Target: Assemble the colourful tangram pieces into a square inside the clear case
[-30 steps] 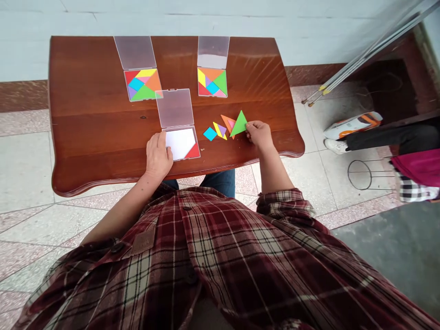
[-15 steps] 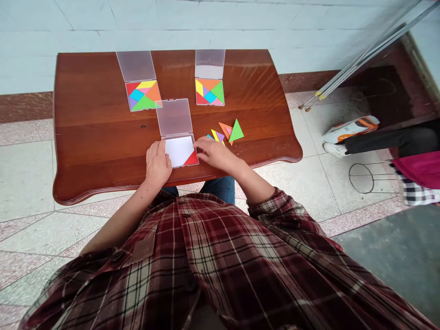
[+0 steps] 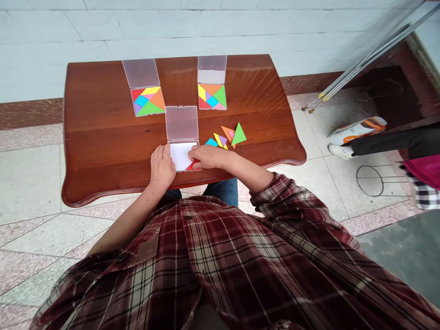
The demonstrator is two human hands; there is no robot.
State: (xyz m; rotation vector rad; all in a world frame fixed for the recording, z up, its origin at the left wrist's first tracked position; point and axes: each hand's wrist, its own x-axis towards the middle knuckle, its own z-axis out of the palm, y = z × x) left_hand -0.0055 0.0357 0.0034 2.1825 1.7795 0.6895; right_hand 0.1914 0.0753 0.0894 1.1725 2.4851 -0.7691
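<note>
A clear plastic tangram box (image 3: 182, 123) lies with its lid folded back, a white sheet (image 3: 179, 156) covering its base. At its left side, my left hand (image 3: 162, 166) grips the edge, fingers pointing away from me. My right hand (image 3: 211, 157) reaches over the lower right corner, thumb and fingers closed on a red triangle (image 3: 193, 166), partly hidden beneath them. Just beyond that hand are loose tangram pieces: a blue one (image 3: 211, 142), a yellow one (image 3: 218, 140), a purple one (image 3: 223, 141), a green triangle (image 3: 239, 134) overlapping orange and pink pieces.
Two filled tangram boxes, one at the back left (image 3: 148, 101) and one at the back right (image 3: 212, 96), have their lids laid back. The wooden table (image 3: 103, 137) has a curved front edge and stands near a wall. Off to the right are crutches (image 3: 319, 98) and another person's leg (image 3: 378, 140).
My right hand has moved left and down onto the red triangle, its fingers now closing on it. My left hand stays at the box's left edge. The whole view has shifted slightly.
</note>
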